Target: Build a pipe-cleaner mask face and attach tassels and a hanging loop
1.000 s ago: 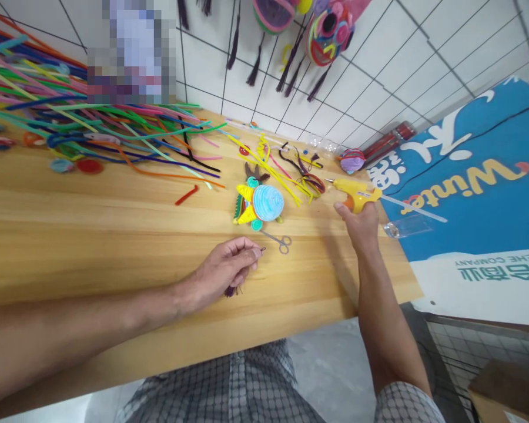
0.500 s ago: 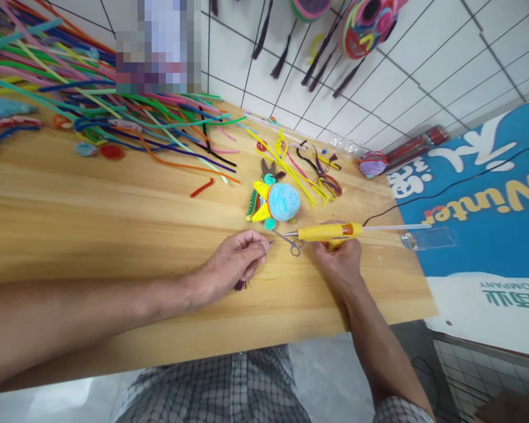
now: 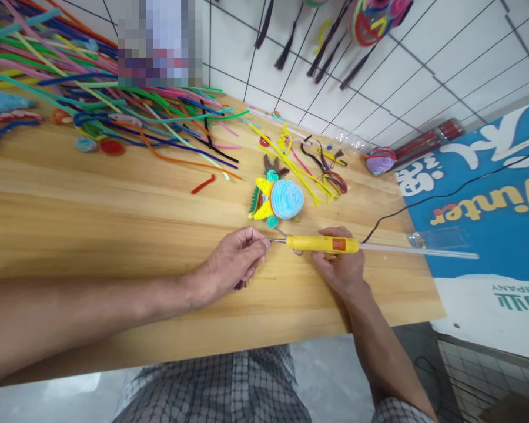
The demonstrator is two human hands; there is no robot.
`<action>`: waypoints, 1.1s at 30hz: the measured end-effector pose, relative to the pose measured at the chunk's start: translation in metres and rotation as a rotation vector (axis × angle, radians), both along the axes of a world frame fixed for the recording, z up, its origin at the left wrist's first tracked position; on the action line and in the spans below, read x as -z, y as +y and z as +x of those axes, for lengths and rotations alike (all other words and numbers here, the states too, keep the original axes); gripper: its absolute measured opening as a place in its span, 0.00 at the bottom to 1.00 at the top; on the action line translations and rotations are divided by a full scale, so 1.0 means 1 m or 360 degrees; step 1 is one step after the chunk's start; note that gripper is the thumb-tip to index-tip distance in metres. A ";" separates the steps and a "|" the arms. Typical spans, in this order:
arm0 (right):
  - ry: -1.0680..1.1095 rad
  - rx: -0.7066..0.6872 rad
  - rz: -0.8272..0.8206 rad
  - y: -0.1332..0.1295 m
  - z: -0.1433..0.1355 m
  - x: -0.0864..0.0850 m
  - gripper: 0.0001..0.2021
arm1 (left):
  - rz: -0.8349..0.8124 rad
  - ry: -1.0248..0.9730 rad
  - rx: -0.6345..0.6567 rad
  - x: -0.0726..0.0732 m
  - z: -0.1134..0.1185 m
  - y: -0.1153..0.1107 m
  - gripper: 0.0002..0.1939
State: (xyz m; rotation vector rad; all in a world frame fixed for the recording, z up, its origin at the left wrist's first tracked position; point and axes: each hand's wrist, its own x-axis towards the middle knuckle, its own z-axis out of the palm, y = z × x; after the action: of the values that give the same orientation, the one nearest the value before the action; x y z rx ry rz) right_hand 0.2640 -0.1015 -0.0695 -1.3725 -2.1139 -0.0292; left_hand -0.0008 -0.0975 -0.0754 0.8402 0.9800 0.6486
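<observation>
My L hand — thumb & fingers pinched shut on the purple tassel, strands below the palm. My R hand — closed round the glue gun, nozzle at L fingertips; blue-domed figure just beyond the pinch, w/ scissors partly under the gun.

White wall with dark grid lines, blue sign lettered "Winter" at right, pale grey floor below.

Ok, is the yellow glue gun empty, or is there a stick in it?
There's a stick in it. The right hand holds the glue gun, and a long pale stick pokes out its back.
</observation>
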 end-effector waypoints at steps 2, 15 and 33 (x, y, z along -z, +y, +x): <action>-0.0028 -0.0021 0.0009 0.000 0.000 0.000 0.15 | 0.0008 0.0013 -0.0004 -0.001 0.000 0.000 0.14; -0.0133 0.0003 0.0072 0.000 0.000 0.001 0.14 | 0.0001 -0.0010 -0.0011 0.001 0.000 0.000 0.10; -0.0125 -0.0035 0.0074 0.002 0.000 0.001 0.15 | -0.0076 -0.0023 -0.0018 -0.003 0.001 0.001 0.07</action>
State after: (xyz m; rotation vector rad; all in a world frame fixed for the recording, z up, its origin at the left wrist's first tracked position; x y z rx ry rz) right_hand 0.2645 -0.0995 -0.0708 -1.3409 -2.1788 -0.1247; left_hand 0.0004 -0.0964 -0.0722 0.7871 0.9843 0.6378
